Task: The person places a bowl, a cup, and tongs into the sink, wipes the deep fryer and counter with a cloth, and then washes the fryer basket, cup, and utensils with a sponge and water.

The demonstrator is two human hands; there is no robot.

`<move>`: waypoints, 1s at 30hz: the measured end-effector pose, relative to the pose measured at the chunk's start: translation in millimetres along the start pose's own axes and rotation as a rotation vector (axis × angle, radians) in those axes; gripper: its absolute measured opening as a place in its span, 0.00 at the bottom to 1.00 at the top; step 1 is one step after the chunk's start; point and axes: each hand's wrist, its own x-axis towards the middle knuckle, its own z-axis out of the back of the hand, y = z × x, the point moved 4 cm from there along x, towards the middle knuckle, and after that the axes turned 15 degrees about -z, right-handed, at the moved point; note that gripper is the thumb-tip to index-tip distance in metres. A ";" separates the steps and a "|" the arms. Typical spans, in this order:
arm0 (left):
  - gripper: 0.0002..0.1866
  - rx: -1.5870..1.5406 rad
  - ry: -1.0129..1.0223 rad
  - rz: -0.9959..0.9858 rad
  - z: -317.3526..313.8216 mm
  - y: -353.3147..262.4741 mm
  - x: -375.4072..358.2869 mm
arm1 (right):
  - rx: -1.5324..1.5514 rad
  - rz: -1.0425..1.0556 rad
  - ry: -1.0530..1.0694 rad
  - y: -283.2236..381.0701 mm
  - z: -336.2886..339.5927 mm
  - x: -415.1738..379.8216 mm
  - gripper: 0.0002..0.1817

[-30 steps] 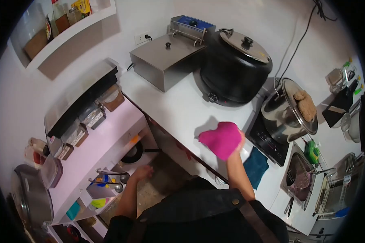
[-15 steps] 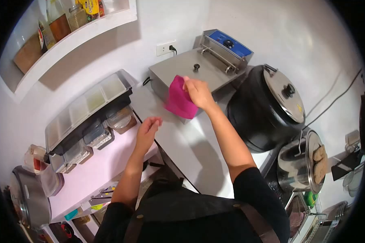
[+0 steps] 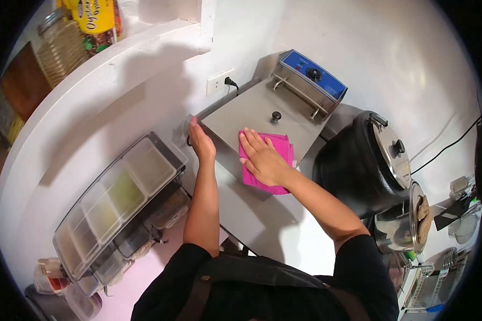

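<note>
In the head view, at a white countertop (image 3: 235, 206) against a corner wall, we list the following.

Item: one pink cloth (image 3: 257, 178), lying across the near edge of a flat steel lid (image 3: 238, 112), its lower part reaching down over the front side of the steel appliance (image 3: 233, 159). Whether it touches that side, we cannot tell.

Item: right hand (image 3: 265, 159), laid palm down on the cloth, fingers extended and a little apart, pressing rather than gripping.

Item: left hand (image 3: 202, 143), raised just beside the appliance's left corner, fingers straight and released, nothing grasped. Contact with the corner we cannot confirm.

Fittings of the appliance: one black knob (image 3: 276, 115) on the lid, beyond the cloth; one blue control panel (image 3: 322, 76) with a dark dial at the back.

On the wall behind: one white outlet (image 3: 215, 84) with a black plug (image 3: 230, 81) inserted.

To the right: one large black kettle (image 3: 343, 163) under a steel lid with a dark handle; near it, one steel pot (image 3: 391, 231), a brown item (image 3: 424, 220) upon its top.

To the left: one long condiment holder (image 3: 118, 198), several compartments beneath a clear cover; above it, one curved white shelf (image 3: 99, 85) bearing a ribbed jar (image 3: 64, 45) and a yellow packet (image 3: 96, 17).
</note>
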 end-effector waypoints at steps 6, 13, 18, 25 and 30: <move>0.33 -0.269 -0.236 -0.015 4.0 3.8 -45.2 | 0.082 0.313 0.026 13.2 -9.8 77.6 0.26; 0.29 -0.191 -0.060 0.016 37.4 -18.5 -102.0 | 0.010 0.080 -0.082 22.3 10.2 85.3 0.37; 0.27 0.003 0.176 -0.167 50.8 -54.4 -108.0 | -0.078 -0.005 0.123 10.2 -0.1 45.3 0.36; 0.28 -0.066 0.246 -0.221 30.0 -81.1 -109.3 | 0.198 0.273 0.079 18.4 -6.4 109.0 0.24; 0.32 0.001 0.330 -0.285 32.6 -94.6 -110.2 | 0.071 0.081 0.029 -27.3 6.5 151.3 0.26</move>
